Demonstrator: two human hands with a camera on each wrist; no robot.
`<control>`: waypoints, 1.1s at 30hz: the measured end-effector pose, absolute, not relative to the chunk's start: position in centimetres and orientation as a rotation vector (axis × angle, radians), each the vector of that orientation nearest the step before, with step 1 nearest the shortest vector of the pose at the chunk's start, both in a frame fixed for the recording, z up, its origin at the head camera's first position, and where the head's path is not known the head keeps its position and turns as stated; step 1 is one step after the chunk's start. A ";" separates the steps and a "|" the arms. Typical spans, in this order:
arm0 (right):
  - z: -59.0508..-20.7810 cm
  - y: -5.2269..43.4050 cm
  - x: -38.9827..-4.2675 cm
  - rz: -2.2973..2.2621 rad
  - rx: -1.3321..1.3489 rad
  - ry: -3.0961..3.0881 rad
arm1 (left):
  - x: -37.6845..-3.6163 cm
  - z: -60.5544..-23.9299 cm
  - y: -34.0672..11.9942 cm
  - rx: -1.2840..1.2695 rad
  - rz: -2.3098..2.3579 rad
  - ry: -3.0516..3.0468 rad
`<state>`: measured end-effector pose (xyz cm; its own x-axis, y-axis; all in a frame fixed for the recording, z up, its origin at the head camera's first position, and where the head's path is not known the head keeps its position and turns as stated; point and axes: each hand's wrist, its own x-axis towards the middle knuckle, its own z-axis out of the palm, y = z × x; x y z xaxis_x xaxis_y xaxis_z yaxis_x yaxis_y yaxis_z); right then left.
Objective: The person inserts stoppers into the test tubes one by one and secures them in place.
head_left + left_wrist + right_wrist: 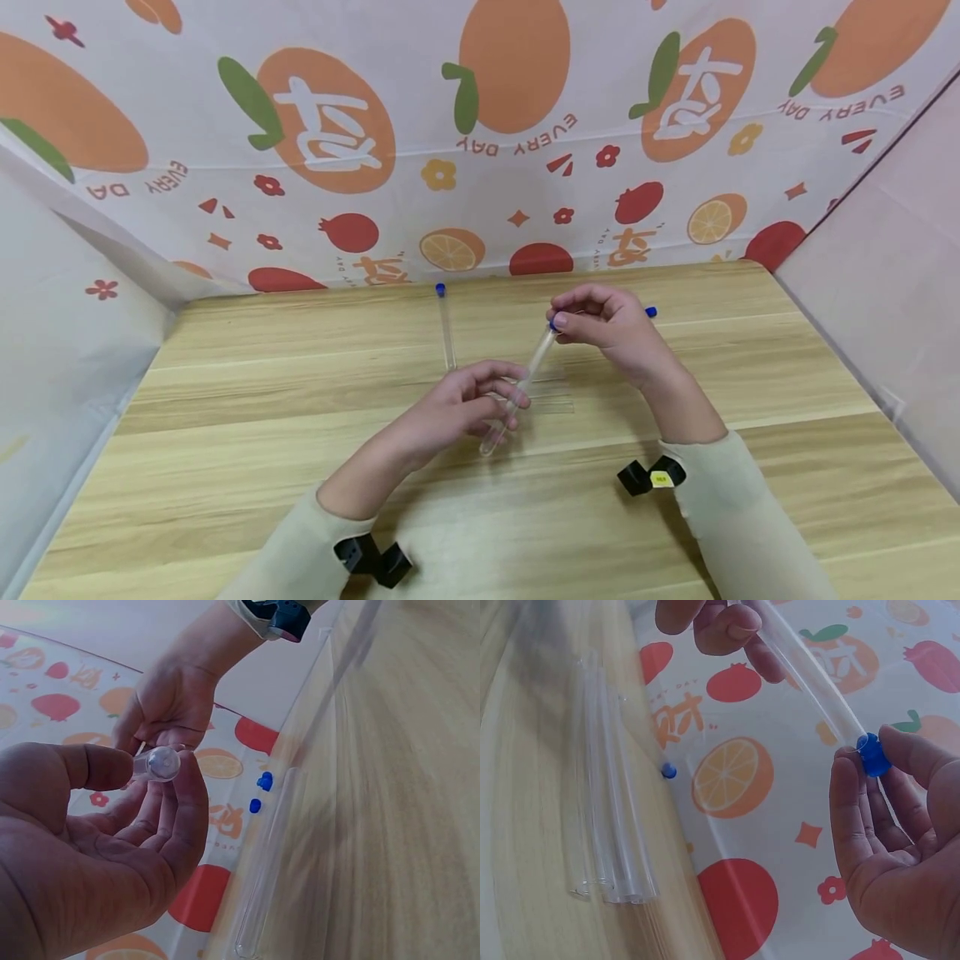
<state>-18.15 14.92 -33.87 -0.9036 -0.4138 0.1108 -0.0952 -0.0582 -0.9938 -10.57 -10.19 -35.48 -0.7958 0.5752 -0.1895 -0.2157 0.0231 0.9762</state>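
Loose tubes blurred, perhaps three.

Clear tube, blue cap — pale wood-grain table, orange-fruit-print backdrop

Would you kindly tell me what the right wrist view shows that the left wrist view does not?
Only the right wrist view shows the blue cap pinched by the right hand, and open-ended clear tubes lying side by side on the table. Only the left wrist view shows the held tube's rounded closed end between the left hand's fingers, plus the black wrist device. Both show the held tube, both hands, the fruit-print backdrop and the wooden table.
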 end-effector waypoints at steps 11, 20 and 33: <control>-34.2 14.4 -17.9 -2.067 -0.575 1.979 | -10.5 -35.7 -10.2 0.333 1.854 1.746; -34.4 14.2 -17.9 -2.053 -0.581 1.996 | -10.7 -35.9 -10.3 0.314 1.863 1.734; -34.5 14.2 -18.7 -2.044 -0.567 1.958 | -11.2 -36.1 -10.2 0.328 1.870 1.701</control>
